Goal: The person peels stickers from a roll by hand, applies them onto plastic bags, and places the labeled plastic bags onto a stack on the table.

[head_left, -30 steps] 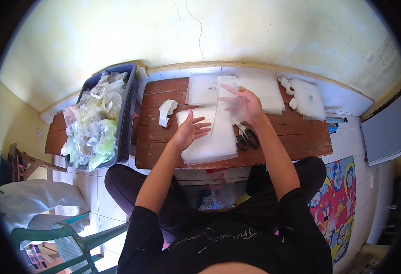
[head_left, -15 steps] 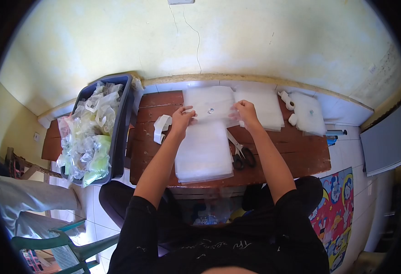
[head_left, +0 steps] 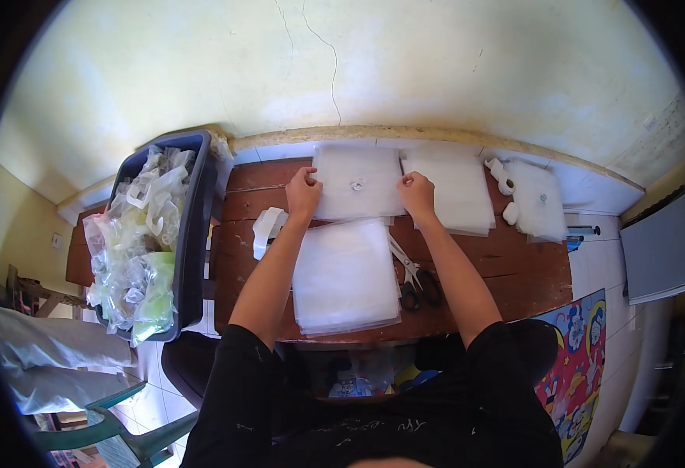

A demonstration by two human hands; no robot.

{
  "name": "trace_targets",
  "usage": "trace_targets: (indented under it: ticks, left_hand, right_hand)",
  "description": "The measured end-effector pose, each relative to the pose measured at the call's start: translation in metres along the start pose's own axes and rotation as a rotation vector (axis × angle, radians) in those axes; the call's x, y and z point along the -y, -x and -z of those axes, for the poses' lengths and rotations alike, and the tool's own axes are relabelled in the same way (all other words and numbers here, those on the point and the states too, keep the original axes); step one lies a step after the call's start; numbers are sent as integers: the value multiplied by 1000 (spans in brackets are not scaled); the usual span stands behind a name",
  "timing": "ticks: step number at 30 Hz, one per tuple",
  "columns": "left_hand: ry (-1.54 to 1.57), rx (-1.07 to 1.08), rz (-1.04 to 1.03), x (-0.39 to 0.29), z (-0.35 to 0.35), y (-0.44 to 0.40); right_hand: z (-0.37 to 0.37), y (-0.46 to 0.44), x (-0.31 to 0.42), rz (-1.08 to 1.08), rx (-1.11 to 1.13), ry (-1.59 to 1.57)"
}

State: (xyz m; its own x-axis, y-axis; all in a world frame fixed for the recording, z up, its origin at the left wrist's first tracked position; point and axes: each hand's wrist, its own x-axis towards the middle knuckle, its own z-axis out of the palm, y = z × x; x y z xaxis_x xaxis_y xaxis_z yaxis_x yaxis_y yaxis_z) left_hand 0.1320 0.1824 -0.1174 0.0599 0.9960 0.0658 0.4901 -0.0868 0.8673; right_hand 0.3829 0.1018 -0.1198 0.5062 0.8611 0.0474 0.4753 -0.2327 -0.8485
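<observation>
My left hand point(head_left: 303, 193) is closed at the left edge of a clear plastic sheet point(head_left: 346, 204) on the back middle stack, fingertips pinched by its edge. At the opposite edge, my right hand point(head_left: 418, 195) is curled in the same way. A small round shiny mark point(head_left: 357, 185) shows near the middle of that sheet. Closer to me lies a stack of whitish clear plastic sheets point(head_left: 346, 273). Scissors with black handles point(head_left: 412, 277) rest to its right, below my right hand. A crumpled white strip point(head_left: 267, 230) lies beside my left forearm.
Another plastic stack point(head_left: 450, 191) is at the right, then white rolls point(head_left: 501, 178) and a smaller plastic pile point(head_left: 537, 203). A dark bin point(head_left: 194, 257) full of plastic bags stands left of the wooden table point(head_left: 506, 281). A green chair point(head_left: 143, 444) is at lower left.
The sheet between my hands has come down flat over the back stack. My hands have settled at its two side edges. The camera view has shifted slightly.
</observation>
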Motion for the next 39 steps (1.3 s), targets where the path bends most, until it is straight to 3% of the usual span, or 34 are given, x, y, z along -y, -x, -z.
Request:
trace_targets:
  ticks: [2,4,5,8,10,17,23,25,29,31,36,39]
  left_hand:
    - [-29,11,15,-4,0,4]
    - [-252,-227,-354,-1,-4,15]
    - [-252,-229,-355,0,-5,21]
    - [-327,-48,-475,6,-5,42]
    - [-541,25,-566,18,-11,47]
    - [-459,37,-553,26,-13,42]
    - [-322,2,-493,-1,22,76]
    - [-161,135,-279,-13,36,95]
    - [-166,138,-326,-16,61,125]
    - [-160,192,-216,-27,81,140]
    - [-156,53,-47,-14,134,147]
    - [-183,-191,-57,55,148,132]
  right_hand:
    - [-2,3,5,43,-12,76]
    - [-6,17,13,322,-202,188]
    - [-9,21,14,324,-202,188]
    - [-23,28,-1,465,-67,170]
    - [-28,32,-6,512,11,385]
    - [-27,34,-4,535,33,423]
    - [-18,63,23,594,-52,279]
    - [-20,81,34,614,-7,163]
    - [-33,122,60,620,77,102]
    - [-43,137,74,604,156,33]
    - [-83,166,100,616,410,-140]
    - [-106,176,111,602,567,-125]
